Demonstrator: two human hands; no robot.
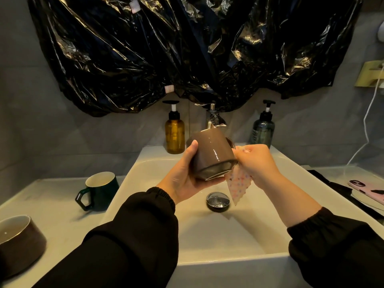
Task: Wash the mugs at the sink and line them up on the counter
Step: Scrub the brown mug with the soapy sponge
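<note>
Nearest: brown mug (18, 242) upright on the counter (52, 204) at far left, green mug (99, 190) upright a bit behind it. Over the sink (228, 235), left hand (182, 175) grips a taupe mug (212, 156) tipped sideways, base toward cam. Right hand (257, 163) pinches a dotted cloth (236, 188) against it. Behind: amber bottle (174, 134) + dark bottle (262, 129), faucet (212, 117) btwn them.
</note>
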